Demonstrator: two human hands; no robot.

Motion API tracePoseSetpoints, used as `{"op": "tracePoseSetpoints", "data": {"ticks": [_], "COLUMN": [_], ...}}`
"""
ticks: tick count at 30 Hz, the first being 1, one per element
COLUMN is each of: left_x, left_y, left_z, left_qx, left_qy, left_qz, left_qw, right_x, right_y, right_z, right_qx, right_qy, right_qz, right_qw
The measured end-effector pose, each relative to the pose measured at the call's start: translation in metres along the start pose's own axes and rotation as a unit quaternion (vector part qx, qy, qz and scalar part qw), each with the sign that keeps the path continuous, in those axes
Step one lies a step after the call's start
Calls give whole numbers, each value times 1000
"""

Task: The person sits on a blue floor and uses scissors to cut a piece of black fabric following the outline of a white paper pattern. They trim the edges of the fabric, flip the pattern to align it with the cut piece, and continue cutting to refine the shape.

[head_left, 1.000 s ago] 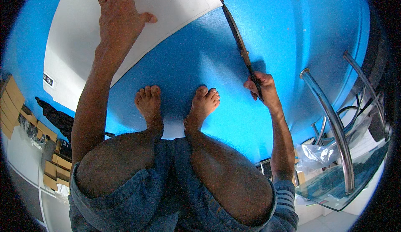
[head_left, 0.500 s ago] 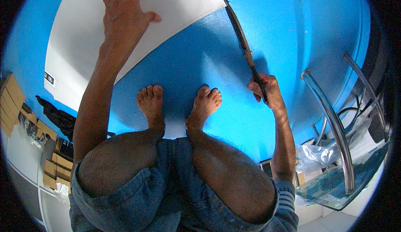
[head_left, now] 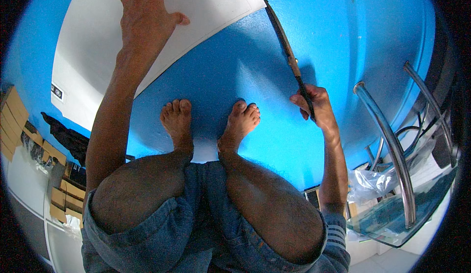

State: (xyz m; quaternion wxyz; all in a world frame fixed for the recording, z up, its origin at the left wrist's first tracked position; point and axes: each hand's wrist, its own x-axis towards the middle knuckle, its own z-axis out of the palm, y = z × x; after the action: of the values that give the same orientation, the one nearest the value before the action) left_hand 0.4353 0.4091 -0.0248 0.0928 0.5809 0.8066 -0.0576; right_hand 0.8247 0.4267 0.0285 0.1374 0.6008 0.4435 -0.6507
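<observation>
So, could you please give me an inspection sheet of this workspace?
Surface: glossy blue surface, bare feet on it.
Work items: large white sheet, running past the top edge; long, thin dark tool with black handle, contact with sheet unclear.
Clutter: brown cardboard boxes and crumpled black cloth-like item, left; clear plastic film, right.
Grips: left hand spread over the sheet; right hand closed around the tool.
Cables: nothing seen for certain.
Surroundings: curved shiny metal tubes and clear glass panel, right.
</observation>
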Motion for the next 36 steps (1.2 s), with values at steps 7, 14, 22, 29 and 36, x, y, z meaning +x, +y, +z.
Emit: {"op": "tracePoseSetpoints", "data": {"ticks": [7, 14, 22, 29, 36], "left_x": [1, 1, -1, -2, -2], "left_y": [4, 1, -2, -2, 0], "left_z": [-5, -3, 1, 3, 1], "left_qx": [-18, -6, -19, -33, -27], "left_qy": [-13, -4, 2, 2, -7], "left_qz": [-20, 0, -6, -12, -24], "left_qw": [1000, 1000, 1000, 999, 999], "right_x": [2, 4, 1, 6, 1], "right_y": [4, 4, 9, 8, 5], "right_z": [3, 0, -4, -12, -8], "right_qx": [-4, -17, 55, 26, 28], "right_qy": [14, 11, -64, -65, -43], "right_qz": [-1, 11, -32, -28, -23], "right_qw": [1000, 1000, 996, 997, 998]}}
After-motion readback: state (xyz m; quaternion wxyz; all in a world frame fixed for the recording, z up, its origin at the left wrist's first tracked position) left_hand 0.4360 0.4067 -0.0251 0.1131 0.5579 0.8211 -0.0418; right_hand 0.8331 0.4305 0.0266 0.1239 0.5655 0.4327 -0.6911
